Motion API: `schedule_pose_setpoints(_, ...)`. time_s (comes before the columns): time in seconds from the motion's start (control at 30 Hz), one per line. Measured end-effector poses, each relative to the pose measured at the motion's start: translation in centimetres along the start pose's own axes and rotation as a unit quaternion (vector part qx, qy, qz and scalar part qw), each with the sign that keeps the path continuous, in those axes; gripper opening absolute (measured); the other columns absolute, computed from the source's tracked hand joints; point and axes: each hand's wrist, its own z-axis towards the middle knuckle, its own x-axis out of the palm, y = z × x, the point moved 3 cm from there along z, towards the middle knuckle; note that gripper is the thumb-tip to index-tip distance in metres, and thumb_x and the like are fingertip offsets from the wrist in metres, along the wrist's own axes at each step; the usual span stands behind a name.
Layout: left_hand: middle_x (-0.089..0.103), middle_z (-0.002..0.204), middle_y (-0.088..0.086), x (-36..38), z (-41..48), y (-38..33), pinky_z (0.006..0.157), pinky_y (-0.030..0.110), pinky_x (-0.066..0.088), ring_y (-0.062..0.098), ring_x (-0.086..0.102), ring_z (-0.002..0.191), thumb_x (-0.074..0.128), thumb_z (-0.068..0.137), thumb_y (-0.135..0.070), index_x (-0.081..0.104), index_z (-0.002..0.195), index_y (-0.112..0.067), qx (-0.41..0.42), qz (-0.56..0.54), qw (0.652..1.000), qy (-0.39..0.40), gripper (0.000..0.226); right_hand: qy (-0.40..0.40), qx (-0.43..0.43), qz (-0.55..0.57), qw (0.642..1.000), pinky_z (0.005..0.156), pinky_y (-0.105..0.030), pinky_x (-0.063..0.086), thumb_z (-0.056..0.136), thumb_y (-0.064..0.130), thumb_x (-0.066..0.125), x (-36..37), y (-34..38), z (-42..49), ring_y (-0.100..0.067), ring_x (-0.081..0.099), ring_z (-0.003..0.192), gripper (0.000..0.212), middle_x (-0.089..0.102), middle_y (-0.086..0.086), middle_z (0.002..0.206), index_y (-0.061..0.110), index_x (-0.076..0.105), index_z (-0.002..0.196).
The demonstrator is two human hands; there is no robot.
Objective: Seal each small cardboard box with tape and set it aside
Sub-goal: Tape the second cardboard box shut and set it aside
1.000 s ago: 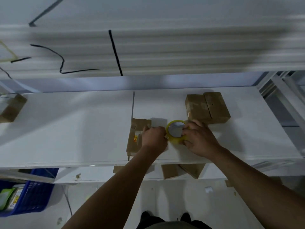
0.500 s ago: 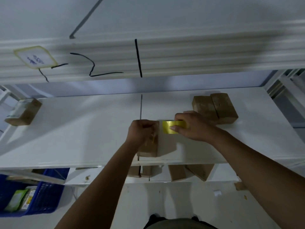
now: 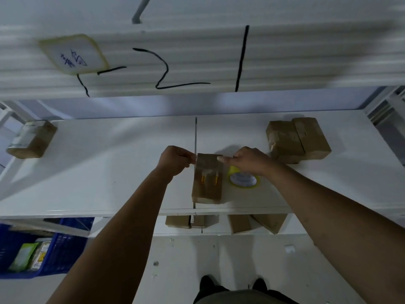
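Left hand [image 3: 177,160] pinches the box [image 3: 208,183] at its 11 o'clock corner, right hand [image 3: 249,161] thumbs 1 o'clock, grip unclear; yellow labels unreadable.

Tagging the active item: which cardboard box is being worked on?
The centre box with yellow stickers, between left hand and right hand; others sit untouched.

Both arms are bare, with no sleeve in view from the left hand [image 3: 175,160], just off the middle at 9 o'clock, and the right hand [image 3: 249,161], at 3 o'clock, out to the frame's edge at 7 and 5 o'clock. One pale nail shows on a right finger. At 6 o'clock a dark garment [image 3: 241,298] runs along the bottom edge, its cloth too dim to tell, and just above it at 12 o'clock show two dark, rounded shoes [image 3: 208,281].
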Motion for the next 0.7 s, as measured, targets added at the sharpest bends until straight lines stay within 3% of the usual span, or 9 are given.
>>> schedule_pose_setpoints(0.1, 0.079, 0.093, 0.001, 0.5, 0.4, 0.6, 0.079, 0.022, 0.057, 0.01, 0.07, 0.082, 0.066, 0.096, 0.004, 0.08, 0.086, -0.016, -0.007, -0.002, 1.0, -0.019, 0.026, -0.012, 0.007, 0.012, 1.0, 0.06, -0.032, 0.035, 0.081, 0.084, 0.058, 1.0, -0.6, 0.9, -0.016, 0.046, 0.051, 0.073, 0.037, 0.004, 0.048, 0.019, 0.041, 0.053)
schedule_pose_setpoints(0.3, 0.079, 0.103, 0.006, 1.2, 0.5, 1.2, 0.098, 0.033, 0.056, 0.019, 0.07, 0.1, 0.061, 0.097, 0.007, 0.082, 0.098, -0.008, -0.014, 0.03, 0.998, -0.046, 0.025, -0.017, 0.021, -0.021, 0.999, 0.062, -0.032, 0.037, 0.081, 0.082, 0.06, 1.5, 0.1, 1.7, -0.018, 0.053, 0.058, 0.069, 0.047, 0.002, 0.054, 0.018, 0.048, 0.058)
schedule_pose_setpoints(0.43, 0.078, 0.113, 0.009, 2.2, 0.4, 2.1, 0.096, 0.035, 0.057, 0.022, 0.072, 0.106, 0.069, 0.098, -0.009, 0.079, 0.115, -0.009, -0.046, 0.018, 0.998, -0.04, 0.019, -0.016, 0.032, -0.043, 0.998, 0.062, -0.032, 0.04, 0.076, 0.085, 0.061, 1.4, 0.3, 2.2, -0.021, 0.059, 0.065, 0.069, 0.053, 0.0, 0.061, 0.019, 0.049, 0.064)
schedule_pose_setpoints(0.57, 0.063, 0.134, 0.012, 3.4, -0.1, 3.2, 0.099, 0.046, 0.059, 0.031, 0.068, 0.111, 0.076, 0.093, -0.038, 0.064, 0.136, -0.016, -0.124, 0.016, 0.99, -0.065, 0.049, -0.005, 0.047, -0.041, 0.998, 0.068, -0.034, 0.046, 0.069, 0.09, 0.063, 1.5, 0.3, 2.6, -0.025, 0.064, 0.073, 0.071, 0.055, 0.0, 0.064, 0.02, 0.05, 0.065)
schedule_pose_setpoints(0.63, 0.055, 0.135, 0.011, 3.8, -1.2, 3.5, 0.096, 0.043, 0.058, 0.032, 0.064, 0.113, 0.078, 0.091, -0.036, 0.059, 0.136, -0.017, -0.13, 0.058, 0.985, -0.102, 0.052, -0.008, 0.048, -0.038, 0.998, 0.07, -0.035, 0.047, 0.068, 0.09, 0.064, 1.5, 0.1, 2.6, -0.025, 0.065, 0.075, 0.071, 0.055, 0.0, 0.064, 0.02, 0.051, 0.064)
schedule_pose_setpoints(0.7, 0.062, 0.13, 0.008, 4.4, -2.1, 3.7, 0.087, 0.036, 0.056, 0.026, 0.065, 0.107, 0.074, 0.095, -0.028, 0.063, 0.129, -0.017, -0.106, 0.065, 0.983, -0.137, 0.038, -0.016, 0.047, -0.036, 0.998, 0.07, -0.035, 0.048, 0.067, 0.09, 0.064, 1.7, 0.0, 2.6, -0.026, 0.065, 0.077, 0.07, 0.054, 0.001, 0.064, 0.022, 0.049, 0.064)
